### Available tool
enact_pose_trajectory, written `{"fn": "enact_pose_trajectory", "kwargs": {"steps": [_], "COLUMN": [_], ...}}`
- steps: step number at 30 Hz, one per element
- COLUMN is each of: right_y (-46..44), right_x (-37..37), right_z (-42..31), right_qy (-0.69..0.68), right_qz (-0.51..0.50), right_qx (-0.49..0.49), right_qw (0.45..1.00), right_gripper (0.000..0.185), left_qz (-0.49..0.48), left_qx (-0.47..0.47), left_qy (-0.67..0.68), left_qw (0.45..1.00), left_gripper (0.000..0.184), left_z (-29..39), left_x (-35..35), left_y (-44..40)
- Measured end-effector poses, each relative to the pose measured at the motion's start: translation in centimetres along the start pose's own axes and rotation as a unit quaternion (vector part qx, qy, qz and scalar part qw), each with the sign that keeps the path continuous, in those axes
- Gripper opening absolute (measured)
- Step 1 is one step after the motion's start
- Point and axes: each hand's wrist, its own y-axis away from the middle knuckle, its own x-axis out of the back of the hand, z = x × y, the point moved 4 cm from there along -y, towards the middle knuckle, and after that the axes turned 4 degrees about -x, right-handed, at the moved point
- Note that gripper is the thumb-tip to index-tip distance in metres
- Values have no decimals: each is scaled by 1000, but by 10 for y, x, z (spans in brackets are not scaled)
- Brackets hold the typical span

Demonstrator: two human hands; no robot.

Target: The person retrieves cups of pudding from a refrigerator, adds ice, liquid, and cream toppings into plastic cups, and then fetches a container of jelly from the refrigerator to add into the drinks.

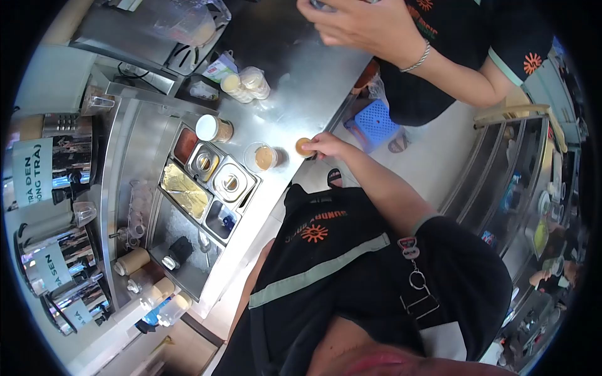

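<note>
My right hand (pixel 326 145) is closed on a small round tan object (pixel 303 147) at the counter's (pixel 285 113) front edge, thumb and fingers pinching its side. To its left, a clear cup with light brown contents (pixel 264 158) stands on the counter. A white-lidded jar (pixel 215 128) is farther left, beside the metal containers with lids (pixel 231 183). Part of my left arm (pixel 251 282) shows past the dark apron (pixel 313 250), but my left hand is out of sight.
A co-worker's hand (pixel 367 28) holds something partly cut off at the top. Stacked cups (pixel 251 84) stand at the back. An ice bin (pixel 182 241) and labelled dispensers (pixel 53 266) are left; a blue basket (pixel 376 122) is beyond the counter edge.
</note>
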Motion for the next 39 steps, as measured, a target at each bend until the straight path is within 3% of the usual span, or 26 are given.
{"fn": "enact_pose_trajectory", "kwargs": {"steps": [1,2,5,6,7,9,11,13,14,15,18,19,21,25,27,29,30,31,33,35,37,39], "right_y": [0,-13,-17,-12,-13,-15,-16,-6,-22,-15,17,18,14,8,12,8,4,-4,-3,3,15,24], "right_x": [-5,3,-3,-12,-14,-4,-7,-14,-11,-19,-48,-51,-52,-47,-42,-31,-36,-36,-29,-31,-42,-34], "right_z": [-2,11,3,8,7,13,1,10,15,15,-8,-3,0,-3,-6,-4,-4,-3,1,-2,-14,-14], "right_qy": [-159,57,59,-142,-140,163,218,127,253,252,-44,-43,-212,-108,-158,115,34,39,232,185,-74,-11], "right_qz": [-46,77,24,-66,-68,69,79,90,75,74,-104,-106,-132,-23,-35,26,40,37,80,43,-65,-36], "right_qx": [15,58,34,1,-2,-3,55,39,42,42,0,-3,6,-3,4,-17,40,42,23,-14,-35,-25], "right_qw": [986,994,997,988,988,984,971,987,964,964,994,993,968,994,987,993,998,998,969,982,995,999], "right_gripper": [60,58,59,63,63,68,70,71,71,71,67,67,61,52,51,52,53,53,53,52,51,48], "left_qz": [0,3,2,4,4,1,-1,-1,-2,-3,-2,-2,1,12,16,18,24,35,53,47,76,102], "left_qx": [0,-2,1,-2,1,-3,-2,0,2,2,-6,-10,-11,-12,-14,-16,-19,-20,-8,-19,-43,-46], "left_qy": [3,7,18,19,21,20,24,27,31,32,22,22,23,37,36,28,18,-9,-34,114,45,-17], "left_qw": [1000,1000,1000,1000,1000,1000,1000,1000,1000,999,1000,1000,1000,999,999,999,999,999,998,992,995,994], "left_gripper": [39,39,38,38,38,38,37,37,37,37,36,36,36,36,35,35,35,35,33,28,22,18], "left_z": [0,-1,-3,-4,-5,-6,-5,-8,-9,-9,-8,-8,-9,-14,-18,-22,-22,-22,-28,-26,-22,-35], "left_x": [0,-1,2,3,3,2,4,4,3,4,7,7,8,9,8,7,7,9,1,-8,-5,-2], "left_y": [4,7,11,12,10,12,11,16,18,19,19,20,20,31,35,41,41,40,45,46,40,43]}}
